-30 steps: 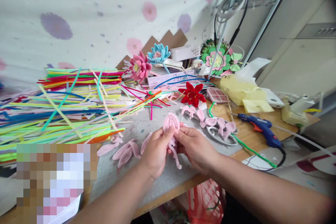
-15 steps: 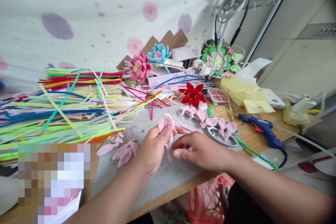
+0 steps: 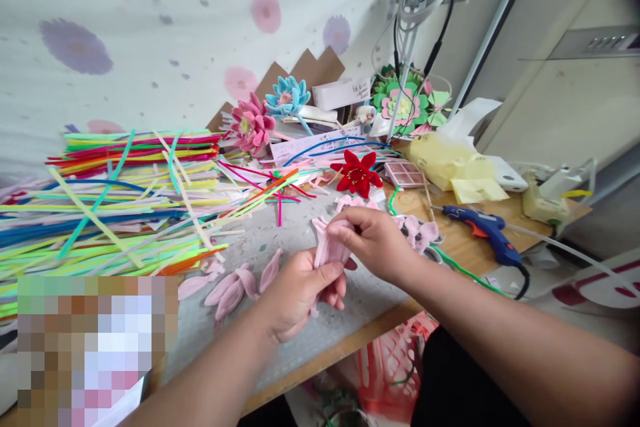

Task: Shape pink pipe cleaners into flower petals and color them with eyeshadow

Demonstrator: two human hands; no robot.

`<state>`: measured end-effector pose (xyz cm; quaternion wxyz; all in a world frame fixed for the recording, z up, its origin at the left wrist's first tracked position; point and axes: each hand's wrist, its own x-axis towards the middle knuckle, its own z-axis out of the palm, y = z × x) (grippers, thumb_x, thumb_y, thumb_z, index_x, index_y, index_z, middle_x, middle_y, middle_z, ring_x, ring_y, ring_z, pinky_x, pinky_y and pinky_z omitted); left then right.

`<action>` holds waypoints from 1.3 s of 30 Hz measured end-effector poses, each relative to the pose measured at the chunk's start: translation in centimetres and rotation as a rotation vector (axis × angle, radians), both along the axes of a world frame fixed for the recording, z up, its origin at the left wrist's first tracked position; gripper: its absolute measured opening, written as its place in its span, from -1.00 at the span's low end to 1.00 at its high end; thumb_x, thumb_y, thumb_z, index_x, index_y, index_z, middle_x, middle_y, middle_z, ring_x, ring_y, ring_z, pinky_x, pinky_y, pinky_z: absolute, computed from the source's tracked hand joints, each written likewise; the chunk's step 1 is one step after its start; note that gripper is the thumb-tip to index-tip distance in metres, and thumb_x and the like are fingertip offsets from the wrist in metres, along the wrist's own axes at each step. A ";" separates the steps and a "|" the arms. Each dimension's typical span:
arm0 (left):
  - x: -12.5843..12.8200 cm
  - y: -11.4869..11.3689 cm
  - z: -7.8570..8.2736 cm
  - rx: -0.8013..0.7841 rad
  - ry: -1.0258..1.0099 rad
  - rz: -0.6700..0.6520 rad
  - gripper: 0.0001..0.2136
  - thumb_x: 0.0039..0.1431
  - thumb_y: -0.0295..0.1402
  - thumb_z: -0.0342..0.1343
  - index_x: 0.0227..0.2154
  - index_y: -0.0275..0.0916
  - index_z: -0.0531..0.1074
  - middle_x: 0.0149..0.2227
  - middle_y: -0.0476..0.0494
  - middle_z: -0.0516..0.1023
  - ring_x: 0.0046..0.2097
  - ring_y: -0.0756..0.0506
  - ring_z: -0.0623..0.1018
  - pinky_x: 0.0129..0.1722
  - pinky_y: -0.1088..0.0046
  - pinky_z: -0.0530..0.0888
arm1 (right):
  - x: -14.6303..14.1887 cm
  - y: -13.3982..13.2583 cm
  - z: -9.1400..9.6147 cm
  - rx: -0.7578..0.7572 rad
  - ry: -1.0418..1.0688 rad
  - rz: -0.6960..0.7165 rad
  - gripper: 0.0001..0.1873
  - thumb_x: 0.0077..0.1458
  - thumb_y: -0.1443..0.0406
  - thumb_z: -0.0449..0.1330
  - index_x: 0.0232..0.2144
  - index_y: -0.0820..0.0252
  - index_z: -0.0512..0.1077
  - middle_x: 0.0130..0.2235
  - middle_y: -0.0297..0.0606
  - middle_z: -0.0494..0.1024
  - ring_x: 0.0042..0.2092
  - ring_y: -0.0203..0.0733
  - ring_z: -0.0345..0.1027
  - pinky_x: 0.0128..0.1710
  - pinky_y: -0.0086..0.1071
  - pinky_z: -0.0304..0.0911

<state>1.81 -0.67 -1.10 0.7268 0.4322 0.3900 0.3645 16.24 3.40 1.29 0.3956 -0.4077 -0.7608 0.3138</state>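
My left hand [image 3: 300,293] is closed around the lower end of a pale pink pipe-cleaner petal bundle [image 3: 331,250], held just above the grey mat [image 3: 280,240]. My right hand [image 3: 373,240] pinches the upper part of the same bundle with fingers curled over it. Loose pink petals [image 3: 235,287] lie on the mat to the left of my left hand. More pink petals [image 3: 420,232] lie behind my right hand, partly hidden by it.
A large heap of coloured pipe cleaners [image 3: 120,200] fills the left. A red flower [image 3: 356,173], pink flower [image 3: 249,127] and blue flower [image 3: 287,97] sit at the back. A blue glue gun [image 3: 483,230] lies right, near yellow paper [image 3: 450,163]. A red basket [image 3: 395,363] hangs below the edge.
My right hand rose from the mat and came back onto the top of the petal bundle. My left hand shifted lower and nearer with the bundle. The view drifted slightly right.
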 end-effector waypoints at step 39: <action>-0.8 0.7 0.1 0.036 0.205 -0.085 -0.77 0.03 -0.22 0.14 -0.45 -0.34 0.42 -0.56 -0.03 0.45 -0.52 0.02 0.45 -0.46 0.48 0.37 | 3.1 0.8 1.5 0.100 -0.290 0.507 -0.84 -0.04 0.46 0.21 -0.33 0.24 0.50 -0.34 -0.27 0.46 -0.32 -0.34 0.33 -0.34 -0.51 0.24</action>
